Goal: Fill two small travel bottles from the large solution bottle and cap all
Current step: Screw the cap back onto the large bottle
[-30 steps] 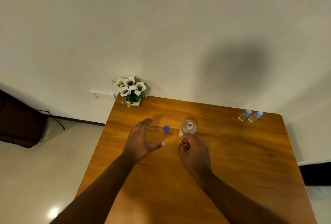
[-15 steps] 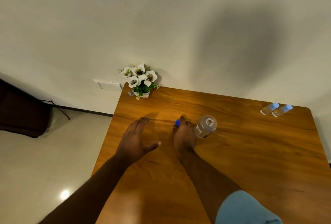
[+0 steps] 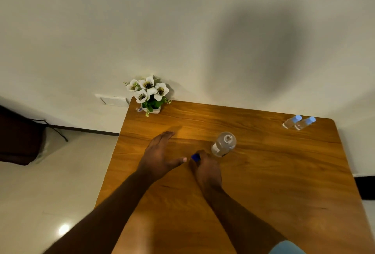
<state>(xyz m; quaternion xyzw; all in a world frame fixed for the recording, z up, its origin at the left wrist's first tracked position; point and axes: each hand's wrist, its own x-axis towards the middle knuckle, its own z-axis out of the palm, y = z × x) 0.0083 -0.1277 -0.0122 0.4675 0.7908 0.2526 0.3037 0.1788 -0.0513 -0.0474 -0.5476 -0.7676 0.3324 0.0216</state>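
right hand (image 3: 206,169) pinches blue cap (image 3: 195,157) beside uncapped large bottle (image 3: 223,144); left hand (image 3: 159,152) flat, empty; a knock would likely spill solution

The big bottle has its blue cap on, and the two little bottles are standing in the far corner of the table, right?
Not quite. The head view shows the big bottle open at its mouth, with no cap on. The blue cap is at the fingertips of the right hand. The rest holds: the two little bottles do stand in the far corner of the table.
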